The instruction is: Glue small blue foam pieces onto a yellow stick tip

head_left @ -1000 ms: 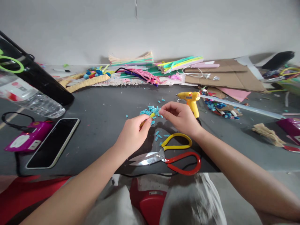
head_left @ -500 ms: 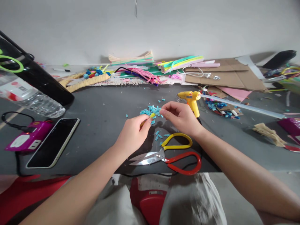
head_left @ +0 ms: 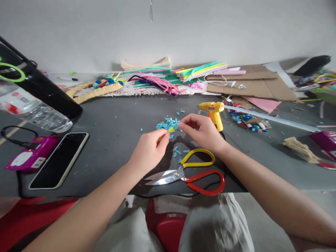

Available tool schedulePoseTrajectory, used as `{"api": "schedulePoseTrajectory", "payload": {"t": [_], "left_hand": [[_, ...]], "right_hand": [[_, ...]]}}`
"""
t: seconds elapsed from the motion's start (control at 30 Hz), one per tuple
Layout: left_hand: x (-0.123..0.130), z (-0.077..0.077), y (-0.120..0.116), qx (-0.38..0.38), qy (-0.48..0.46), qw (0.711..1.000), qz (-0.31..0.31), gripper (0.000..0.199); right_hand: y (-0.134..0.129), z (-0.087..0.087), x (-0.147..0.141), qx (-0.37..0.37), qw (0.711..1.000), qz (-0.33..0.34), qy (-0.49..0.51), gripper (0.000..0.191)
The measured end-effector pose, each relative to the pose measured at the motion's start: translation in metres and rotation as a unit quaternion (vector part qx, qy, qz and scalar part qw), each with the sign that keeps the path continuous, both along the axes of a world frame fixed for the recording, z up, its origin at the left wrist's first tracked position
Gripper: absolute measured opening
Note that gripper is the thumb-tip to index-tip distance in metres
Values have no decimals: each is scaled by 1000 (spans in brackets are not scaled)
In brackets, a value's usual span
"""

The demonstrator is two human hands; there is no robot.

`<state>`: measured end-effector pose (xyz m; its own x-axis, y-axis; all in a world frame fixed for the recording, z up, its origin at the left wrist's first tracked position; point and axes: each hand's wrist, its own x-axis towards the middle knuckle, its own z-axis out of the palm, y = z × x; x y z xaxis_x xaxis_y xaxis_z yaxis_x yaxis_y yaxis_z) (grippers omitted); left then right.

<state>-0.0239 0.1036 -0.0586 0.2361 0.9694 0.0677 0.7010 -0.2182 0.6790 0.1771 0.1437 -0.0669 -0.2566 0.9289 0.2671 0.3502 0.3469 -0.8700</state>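
Observation:
My left hand (head_left: 149, 149) pinches a small yellow stick-like piece (head_left: 171, 129), most of it hidden by the fingers. Just right of its tip, my right hand (head_left: 204, 131) has thumb and index finger drawn together. Whether a tiny blue bit sits between them, I cannot make out. Behind and beneath the fingertips lies a heap of short blue pieces (head_left: 166, 124), with several more scattered around. Closer to me rests a pair of scissors (head_left: 178, 174), blades apart, with one yellow and one red handle. A yellow glue gun (head_left: 215, 117) with a long clear glue stick (head_left: 273, 119) stands beyond my right hand.
On the left are a phone (head_left: 60, 159), a purple power strip (head_left: 34, 152), a plastic bottle (head_left: 49, 117) and a black cylinder (head_left: 60, 94). Bundled pipe cleaners (head_left: 204, 71) and cardboard (head_left: 252, 85) line the wall. Scraps (head_left: 249, 120) and a brush (head_left: 301, 148) lie right.
Both hands stay almost in place, the fingertips still close together over the blue pieces. The whole view has shifted very slightly.

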Motion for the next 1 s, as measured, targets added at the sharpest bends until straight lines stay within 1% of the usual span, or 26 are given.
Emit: {"api": "schedulePoseTrajectory", "payload": {"t": [0.27,0.4,0.5,0.6,0.7,0.8,0.87,0.93,1.0], "left_hand": [[1,2,0,-5,-15,1000,-4,29],[0,2,1,-31,-50,998,-6,31],[-1,2,1,-39,-73,997,-2,31],[-2,2,1,-41,-77,996,3,31],[-2,3,1,-40,-75,996,5,31],[-1,4,0,-44,-79,996,4,32],[0,4,-1,-50,-79,996,5,32],[0,5,-1,-53,-74,996,6,32],[1,6,-2,-53,-69,996,5,32]], "right_hand": [[1,-3,1,-12,1000,-11,12,31],[1,-2,2,-21,999,-25,29,34],[2,-1,4,-24,998,-18,52,34],[1,-2,5,-24,998,-1,63,32],[-3,-2,4,6,999,-6,47,31],[-7,-2,0,77,997,-23,2,24],[-9,-1,-2,112,993,-20,-21,19],[-9,-2,-3,122,992,-17,-29,15],[-8,-3,-3,112,993,-18,-27,14]]}}
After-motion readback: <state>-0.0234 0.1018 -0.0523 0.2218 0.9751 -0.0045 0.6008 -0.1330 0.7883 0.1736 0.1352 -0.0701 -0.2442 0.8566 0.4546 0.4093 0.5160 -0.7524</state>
